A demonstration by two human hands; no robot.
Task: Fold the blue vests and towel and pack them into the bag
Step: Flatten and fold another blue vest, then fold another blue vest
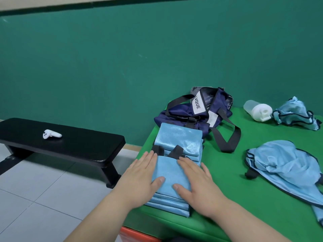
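Observation:
A stack of folded light-blue vests (178,138) lies at the left end of the green mat (232,193). My left hand (139,177) and my right hand (195,182) press flat on the topmost folded piece (167,170), fingers straight, one on each side. Beyond the stack sits the navy bag (195,112), open, with black straps and a white label. An unfolded blue vest (286,170) lies crumpled at the right. Another crumpled blue vest (295,112) rests at the far right back.
A white shaker bottle (257,110) lies on its side between the bag and the far vest. A black bench (73,144) stands on the tiled floor at the left, with a white controller (51,134) on it. A green wall runs behind.

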